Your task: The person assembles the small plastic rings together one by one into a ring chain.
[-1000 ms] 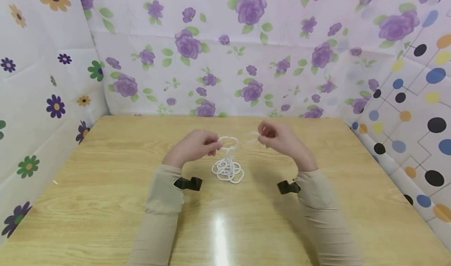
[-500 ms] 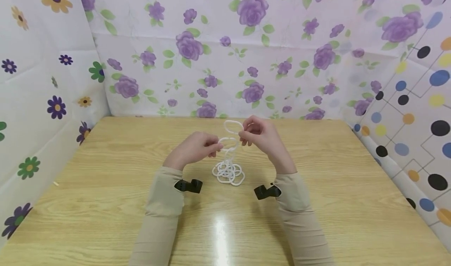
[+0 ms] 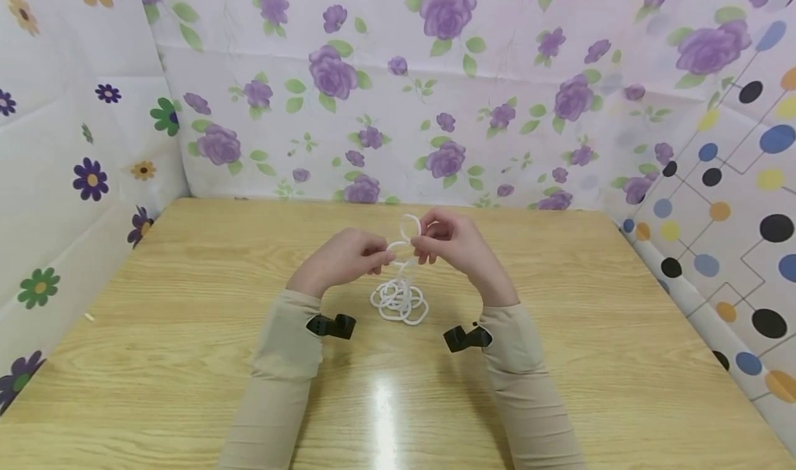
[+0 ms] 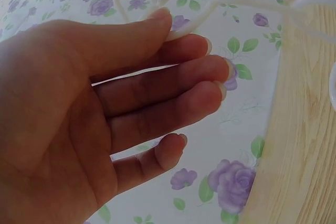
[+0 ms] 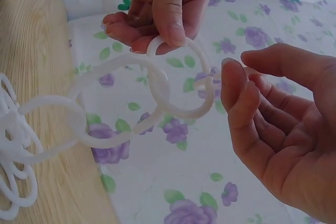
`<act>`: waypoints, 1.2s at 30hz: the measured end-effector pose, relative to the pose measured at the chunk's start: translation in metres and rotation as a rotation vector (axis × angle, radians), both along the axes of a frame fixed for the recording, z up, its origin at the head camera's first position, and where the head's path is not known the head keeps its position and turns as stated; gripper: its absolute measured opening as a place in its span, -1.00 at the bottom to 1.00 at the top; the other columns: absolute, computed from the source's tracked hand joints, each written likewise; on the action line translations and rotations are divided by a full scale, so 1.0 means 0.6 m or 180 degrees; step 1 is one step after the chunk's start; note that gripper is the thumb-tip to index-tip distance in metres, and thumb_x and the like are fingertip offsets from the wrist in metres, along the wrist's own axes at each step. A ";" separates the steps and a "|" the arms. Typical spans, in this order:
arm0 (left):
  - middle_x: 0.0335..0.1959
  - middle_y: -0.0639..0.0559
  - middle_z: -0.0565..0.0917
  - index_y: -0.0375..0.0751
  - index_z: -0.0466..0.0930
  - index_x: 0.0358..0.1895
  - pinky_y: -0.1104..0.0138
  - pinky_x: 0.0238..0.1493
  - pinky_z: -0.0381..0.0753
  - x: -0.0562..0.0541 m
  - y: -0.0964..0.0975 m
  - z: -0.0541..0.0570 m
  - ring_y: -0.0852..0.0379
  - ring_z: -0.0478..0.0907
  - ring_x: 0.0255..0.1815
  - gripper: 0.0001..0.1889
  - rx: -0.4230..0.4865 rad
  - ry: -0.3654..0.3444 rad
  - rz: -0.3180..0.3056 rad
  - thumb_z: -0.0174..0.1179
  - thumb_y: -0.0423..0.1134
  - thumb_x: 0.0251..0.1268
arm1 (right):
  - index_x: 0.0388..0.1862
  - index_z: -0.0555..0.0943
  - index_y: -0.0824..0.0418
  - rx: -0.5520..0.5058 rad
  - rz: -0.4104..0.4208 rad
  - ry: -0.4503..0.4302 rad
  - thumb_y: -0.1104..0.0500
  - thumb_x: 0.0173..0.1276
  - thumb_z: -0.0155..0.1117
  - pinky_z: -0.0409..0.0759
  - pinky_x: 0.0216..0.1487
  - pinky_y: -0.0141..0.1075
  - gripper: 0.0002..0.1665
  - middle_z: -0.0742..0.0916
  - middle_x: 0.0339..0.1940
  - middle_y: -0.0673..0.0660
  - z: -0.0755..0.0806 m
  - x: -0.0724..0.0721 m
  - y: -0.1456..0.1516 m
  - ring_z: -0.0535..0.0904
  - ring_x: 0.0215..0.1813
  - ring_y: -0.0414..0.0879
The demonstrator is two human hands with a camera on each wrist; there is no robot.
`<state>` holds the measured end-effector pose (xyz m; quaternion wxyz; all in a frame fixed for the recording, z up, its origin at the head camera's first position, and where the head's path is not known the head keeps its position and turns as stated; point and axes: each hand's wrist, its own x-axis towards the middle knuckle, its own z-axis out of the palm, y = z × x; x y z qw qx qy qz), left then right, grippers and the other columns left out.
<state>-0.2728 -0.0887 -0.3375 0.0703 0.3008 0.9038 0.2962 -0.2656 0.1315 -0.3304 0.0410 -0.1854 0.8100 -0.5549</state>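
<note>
A chain of white C-shaped plastic links [image 3: 401, 311] lies heaped on the table, its upper end raised. My left hand [image 3: 348, 256] pinches the top link [image 5: 197, 113] between thumb and forefinger, other fingers loosely extended. That link's small gap faces my right hand [image 3: 450, 245] in the right wrist view. Between its thumb and fingertips my right hand holds another white link [image 4: 116, 3], standing upright just above the top link in the head view. The two links come together near the gap; whether they are hooked is hidden by the fingers.
The wooden table [image 3: 186, 359] carries a small pale scrap [image 3: 90, 316] near its left edge. Flowered sheeting [image 3: 280, 159] stands behind the table, with patterned sheets at both sides. A black wrist camera [image 3: 332, 326] sits on each sleeve.
My right hand has come in from the right with its link, which has turned from lying flat to upright at the top link. My left hand keeps its hold, nearly still.
</note>
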 end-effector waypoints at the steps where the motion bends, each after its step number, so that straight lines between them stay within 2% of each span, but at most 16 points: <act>1: -0.52 -0.02 0.62 -0.15 0.59 -0.45 0.34 -0.45 0.40 0.000 0.001 0.001 0.17 0.39 -0.59 -0.69 -0.0005 -0.0002 -0.0007 0.05 -0.12 0.48 | -0.20 0.50 0.30 0.0004 0.0023 -0.0012 0.24 0.33 0.29 0.59 -0.38 -0.29 -0.81 0.71 -0.50 0.09 0.001 0.000 0.000 0.65 -0.46 -0.07; 5: -0.49 -0.06 0.65 -0.18 0.58 -0.46 0.33 -0.45 0.39 0.001 0.004 0.005 0.17 0.39 -0.58 -0.66 -0.0020 0.0000 -0.0012 0.04 -0.09 0.48 | -0.24 0.49 0.28 0.0080 0.0128 -0.0033 0.26 0.34 0.27 0.59 -0.40 -0.28 -0.85 0.71 -0.51 0.15 0.006 -0.001 0.002 0.66 -0.47 -0.01; 11: -0.49 -0.07 0.64 -0.17 0.55 -0.49 0.34 -0.44 0.40 0.000 0.007 0.003 0.17 0.40 -0.56 -0.65 -0.0040 -0.0037 -0.0028 0.05 -0.08 0.47 | -0.31 0.51 0.25 0.0452 0.0278 -0.0021 0.21 0.38 0.23 0.54 -0.45 -0.31 -0.88 0.70 -0.53 0.16 0.008 -0.003 0.008 0.61 -0.53 -0.05; 19: -0.50 -0.06 0.65 -0.12 0.60 -0.44 0.34 -0.42 0.41 -0.001 0.013 -0.008 0.17 0.41 -0.56 -0.68 -0.0033 -0.0123 -0.0100 0.05 -0.07 0.46 | -0.32 0.56 0.27 0.0565 0.0228 -0.0037 0.11 0.43 0.19 0.49 -0.46 -0.31 -0.77 0.58 -0.61 0.10 0.004 -0.006 0.030 0.49 -0.55 0.00; 24: -0.49 -0.08 0.64 -0.09 0.60 -0.43 0.33 -0.40 0.42 -0.002 0.013 -0.013 0.17 0.41 -0.55 -0.70 -0.0019 -0.0182 -0.0152 0.05 -0.07 0.47 | -0.33 0.57 0.24 0.0568 0.0146 -0.0093 0.04 0.43 0.19 0.41 -0.47 -0.33 -0.73 0.48 -0.66 0.04 0.009 -0.005 0.046 0.36 -0.60 -0.10; 28: -0.44 -0.09 0.67 -0.13 0.63 -0.34 0.33 -0.37 0.44 -0.003 0.009 -0.017 0.11 0.50 -0.46 -0.71 -0.0111 -0.0402 -0.0225 0.05 -0.05 0.46 | -0.32 0.58 0.25 0.0556 0.0114 -0.0105 0.04 0.44 0.18 0.36 -0.48 -0.31 -0.71 0.43 -0.70 0.00 0.011 -0.006 0.062 0.30 -0.62 -0.17; 34: -0.29 -0.10 0.73 -0.17 0.61 0.02 0.28 -0.17 0.54 0.000 -0.004 -0.022 0.06 0.65 -0.28 -0.65 -0.0850 -0.1065 -0.0370 0.02 0.01 0.47 | -0.33 0.53 0.24 0.0447 0.0003 -0.0143 0.04 0.45 0.17 0.31 -0.47 -0.31 -0.72 0.38 -0.72 -0.02 0.012 -0.003 0.095 0.24 -0.63 -0.17; 36: -0.32 -0.10 0.73 -0.19 0.60 0.04 0.27 -0.13 0.54 -0.003 -0.009 -0.027 0.09 0.66 -0.32 -0.65 -0.1016 -0.1145 -0.0408 0.01 -0.03 0.48 | -0.33 0.52 0.25 0.0459 -0.0082 -0.0167 0.04 0.45 0.16 0.32 -0.46 -0.31 -0.72 0.38 -0.71 -0.03 0.010 -0.002 0.105 0.24 -0.63 -0.18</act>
